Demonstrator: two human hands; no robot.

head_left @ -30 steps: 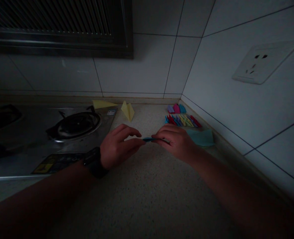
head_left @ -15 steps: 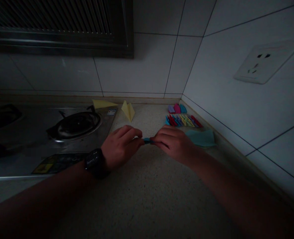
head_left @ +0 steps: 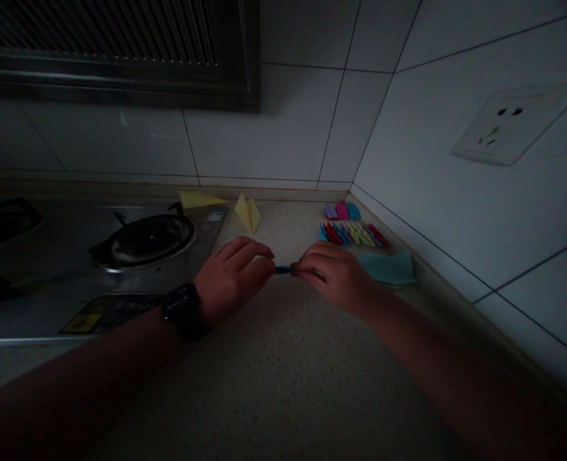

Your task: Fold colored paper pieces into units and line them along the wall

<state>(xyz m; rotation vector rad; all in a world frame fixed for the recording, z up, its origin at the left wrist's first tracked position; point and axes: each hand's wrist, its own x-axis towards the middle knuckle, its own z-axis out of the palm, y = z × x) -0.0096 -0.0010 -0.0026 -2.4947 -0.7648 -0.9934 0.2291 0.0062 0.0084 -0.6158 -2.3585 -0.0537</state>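
A narrow blue strip [head_left: 284, 270], which looks like folded paper, spans the gap between my two hands above the counter. Its left end sits at the thumb and fingers of my left hand [head_left: 238, 272], which wears a black watch [head_left: 186, 312]. My right hand [head_left: 336, 275] pinches the other end, with the fingers curled over it. Most of the strip's ends are hidden by my fingers. Just right of my right hand lies a sheet of blue-green paper [head_left: 391, 267].
Several coloured clothespins [head_left: 355, 234] lie in a row near the corner. Behind them are small purple, pink and blue pieces [head_left: 342, 210]. A folded yellow paper plane [head_left: 248, 214] and another yellow folded paper [head_left: 199, 200] lie by the gas stove [head_left: 153, 243]. A socket [head_left: 504, 125] is on the wall.
My left hand has rolled slightly, its index finger rising a little off the thumb. The blue strip now shows as a thinner, darker edge. My right hand has barely moved.
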